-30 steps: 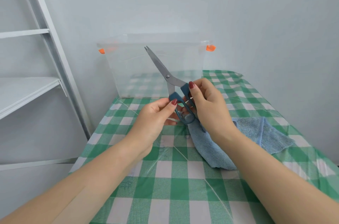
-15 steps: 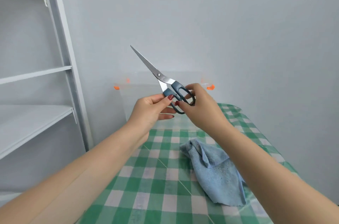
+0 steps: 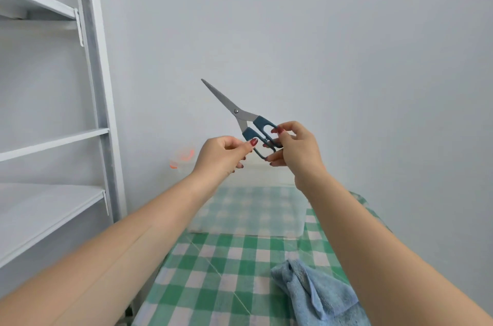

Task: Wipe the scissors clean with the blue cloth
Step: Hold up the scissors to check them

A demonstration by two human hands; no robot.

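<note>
Both hands hold the scissors [image 3: 241, 116] up in the air, above the table [image 3: 213, 272]. The blades are shut together and point up and to the left. The left hand [image 3: 221, 154] pinches the lower blue handle between thumb and finger, close to the blades. The right hand [image 3: 298, 152] grips the handle loops with curled fingers. The cloth [image 3: 322, 296] is blue and lies in a crumpled heap on the table, low on the right, well apart from the scissors. A clear box [image 3: 248, 213] stands at the far end of the table, by the wall. It looks blurry. The green and white checks of the table show through its sides. An orange clip [image 3: 185, 156] sits at its top left corner. A white shelf [image 3: 50, 208] stands on the left.
</note>
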